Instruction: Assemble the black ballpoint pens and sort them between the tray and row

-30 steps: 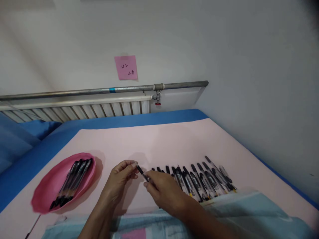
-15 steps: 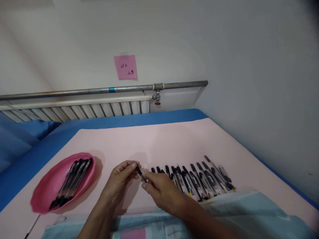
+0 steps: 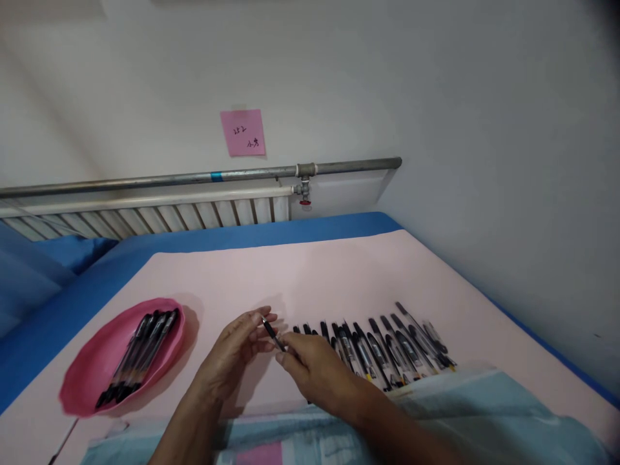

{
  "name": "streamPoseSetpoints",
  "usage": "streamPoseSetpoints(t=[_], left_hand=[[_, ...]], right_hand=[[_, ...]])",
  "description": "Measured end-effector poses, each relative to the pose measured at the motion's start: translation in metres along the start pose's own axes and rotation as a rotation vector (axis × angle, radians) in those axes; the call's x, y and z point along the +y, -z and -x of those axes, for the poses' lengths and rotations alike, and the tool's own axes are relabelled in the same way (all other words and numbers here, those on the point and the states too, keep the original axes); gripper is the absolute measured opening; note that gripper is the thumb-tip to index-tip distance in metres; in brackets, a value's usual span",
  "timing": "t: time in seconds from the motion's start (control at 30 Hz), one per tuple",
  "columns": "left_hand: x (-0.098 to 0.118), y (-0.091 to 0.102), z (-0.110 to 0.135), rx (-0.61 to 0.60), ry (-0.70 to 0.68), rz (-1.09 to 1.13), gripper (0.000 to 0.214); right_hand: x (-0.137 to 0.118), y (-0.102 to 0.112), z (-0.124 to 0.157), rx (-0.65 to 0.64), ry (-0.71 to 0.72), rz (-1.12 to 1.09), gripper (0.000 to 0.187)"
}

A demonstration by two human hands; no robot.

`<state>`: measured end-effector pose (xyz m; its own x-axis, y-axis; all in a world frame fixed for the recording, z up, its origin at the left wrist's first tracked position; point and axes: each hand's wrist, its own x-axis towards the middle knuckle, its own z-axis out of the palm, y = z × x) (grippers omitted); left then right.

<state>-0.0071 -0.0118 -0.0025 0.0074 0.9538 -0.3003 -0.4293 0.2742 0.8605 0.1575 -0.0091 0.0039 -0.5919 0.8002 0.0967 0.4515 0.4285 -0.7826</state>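
My right hand (image 3: 314,371) pinches a black pen (image 3: 272,334) near its lower end and holds it slanted above the pink sheet (image 3: 310,278). My left hand (image 3: 237,352) is at the pen's upper tip, fingertips curled around it. Just right of my hands lies a row of several black pens (image 3: 387,345), side by side on the sheet. At the left stands a pink dish (image 3: 92,381) with several black pens (image 3: 140,355) lying in it.
The pink sheet lies on a blue mattress (image 3: 271,232) that meets a white wall on the right. Behind it run a radiator (image 3: 145,216) and a grey pipe (image 3: 203,175), with a pink note (image 3: 242,132) on the wall. A light blue cloth (image 3: 436,420) covers my lap.
The left fingers have loosened slightly at the pen's tip. The right hand has shifted a little to the left with the pen. The pens on the sheet and in the dish have not moved.
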Motion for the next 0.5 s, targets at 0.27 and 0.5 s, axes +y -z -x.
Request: streamPoseSetpoints(t=[0.27,0.5], left_hand=[[-0.0019,0.0027,-0.0016,0.036,-0.060,-0.064,0.018],[-0.0023,0.0009,-0.0012,0.051,-0.033,-0.032,0.017]], right_hand=[[-0.0025,-0.0002,0.0007,-0.005,0.015,-0.023,0.017],[-0.0031,0.0005,0.0016,-0.006,0.029,0.009,0.017]])
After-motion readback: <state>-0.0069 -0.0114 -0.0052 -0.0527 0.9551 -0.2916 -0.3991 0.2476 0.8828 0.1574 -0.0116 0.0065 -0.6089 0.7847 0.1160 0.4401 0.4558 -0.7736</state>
